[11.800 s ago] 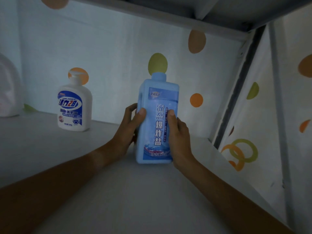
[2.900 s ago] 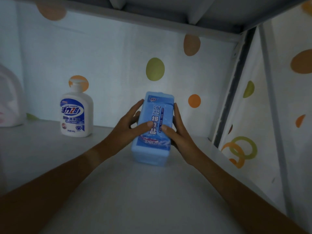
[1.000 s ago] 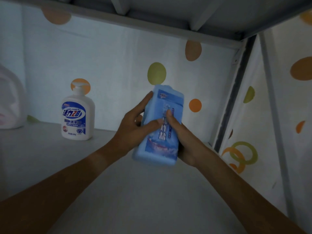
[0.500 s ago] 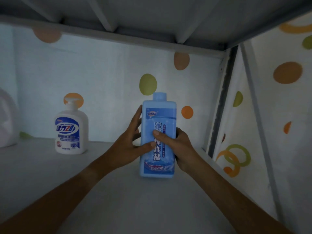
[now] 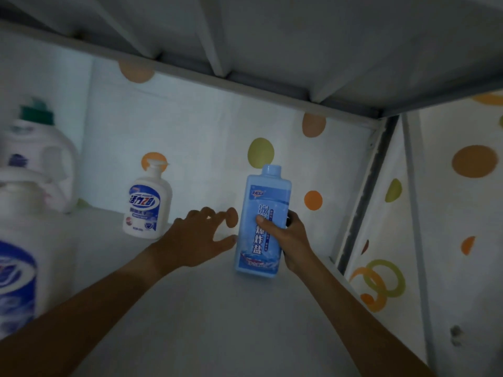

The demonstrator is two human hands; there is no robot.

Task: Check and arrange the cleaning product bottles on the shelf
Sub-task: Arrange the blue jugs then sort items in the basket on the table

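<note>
Item: blue bottle [image 5: 262, 221], upright on the shelf [image 5: 217, 322] near its right end, long axis vertical, gripped by my right hand [image 5: 288, 238], fingers wrapped round its middle; my left hand [image 5: 196, 238], fingers spread, hovers just left.

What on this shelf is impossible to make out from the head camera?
- Front white jug: cut by the left edge, blurred.
- Green-capped jug: label blurred, partly behind the front jug.
- Blue bottle: small print unreadable; right hand covers its side.
- Pump bottle: fine print too small.
</note>
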